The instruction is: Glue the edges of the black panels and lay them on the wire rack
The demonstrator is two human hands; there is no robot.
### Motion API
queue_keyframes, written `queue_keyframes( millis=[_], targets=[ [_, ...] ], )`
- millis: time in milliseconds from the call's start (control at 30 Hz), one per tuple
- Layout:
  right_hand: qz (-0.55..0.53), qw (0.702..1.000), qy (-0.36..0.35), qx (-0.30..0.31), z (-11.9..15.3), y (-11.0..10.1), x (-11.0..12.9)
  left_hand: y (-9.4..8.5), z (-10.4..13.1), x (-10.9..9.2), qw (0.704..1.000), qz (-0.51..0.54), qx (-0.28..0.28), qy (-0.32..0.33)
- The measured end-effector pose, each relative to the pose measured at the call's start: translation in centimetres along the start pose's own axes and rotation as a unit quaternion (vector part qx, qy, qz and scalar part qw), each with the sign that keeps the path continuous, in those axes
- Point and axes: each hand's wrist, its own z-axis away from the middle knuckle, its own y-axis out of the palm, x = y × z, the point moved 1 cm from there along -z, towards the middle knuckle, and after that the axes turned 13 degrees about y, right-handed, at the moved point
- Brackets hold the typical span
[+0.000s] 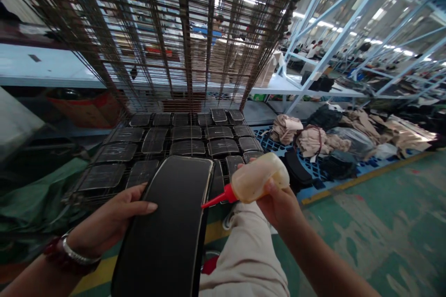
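The black panel [167, 222], at near centre, looks light and fairly stiff, best held by the left edge that the left hand [114, 216] pinches, while the right hand [280, 204] grips a seemingly squeezable bottle [254, 178].

Tan bundles [311, 142] on a blue pallet [265, 141]; green floor [343, 232]
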Motion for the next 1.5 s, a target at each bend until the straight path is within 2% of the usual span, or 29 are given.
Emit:
queue_keyframes(
  millis=[433,733,967,1033,1133,1267,1367,1500],
  targets=[
    [0.070,0.992,0.064,0.087,2.3,0.4,0.0,0.3,-0.6,-0.2,0.998,0.027,-0.049,0.009],
    [0.070,0.988,0.080,0.109,3.1,0.0,-1.1,-0.3,-1.0,0.0,0.987,0.059,-0.146,0.014],
    [0.024,0.998,0.052,0.020,3.4,-0.3,-1.7,-0.7,-1.0,0.1,0.967,0.106,-0.231,-0.031],
    [0.009,0.999,0.046,0.000,3.6,-0.4,-2.6,-0.7,-1.0,0.4,0.963,0.109,-0.243,-0.023],
    [-0.026,0.997,0.074,-0.029,3.7,-0.1,-4.4,-0.4,-1.1,1.2,0.959,0.113,-0.259,0.006],
    [-0.057,0.992,0.094,-0.062,2.1,1.0,-5.1,0.8,-1.0,2.7,0.968,0.107,-0.220,0.048],
    [-0.022,0.997,0.045,-0.052,-0.6,1.4,-4.0,2.3,-0.7,3.6,0.981,0.089,-0.167,0.053],
    [0.034,0.998,-0.013,-0.052,-3.8,0.8,-3.1,3.9,-0.3,4.1,0.989,0.077,-0.123,0.024]
  ],
)
